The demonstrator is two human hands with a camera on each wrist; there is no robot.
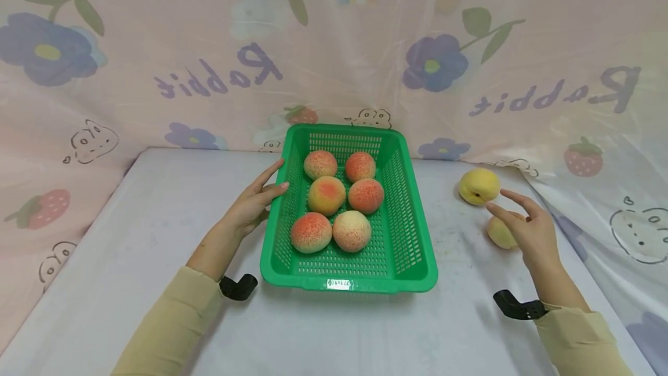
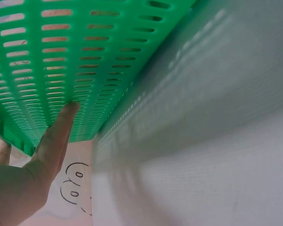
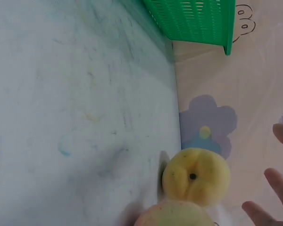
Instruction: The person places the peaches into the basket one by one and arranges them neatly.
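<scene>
A green plastic basket (image 1: 348, 284) with slotted walls holds several red-and-yellow peaches (image 1: 326, 195). Against its left side rests my left hand (image 1: 249, 205), fingers fairly straight, two fingertips at the rim. In the left wrist view a finger (image 2: 61, 127) touches the slotted outer wall. To the basket's right, my right hand (image 1: 540, 237) hovers with fingers spread and holds nothing. Just beyond its fingertips sits a yellow peach (image 1: 479, 185). Another pale peach (image 1: 502, 233) is partly hidden behind this hand. Both peaches show in the right wrist view, the pale one (image 3: 175, 215) cut off by the lower edge.
The basket and loose peaches stand on a white-covered table (image 1: 172, 219). A printed cloth (image 1: 334, 62) with flowers and lettering hangs along the back and sides. Black wrist mounts (image 1: 238, 287) stick out from both sleeves.
</scene>
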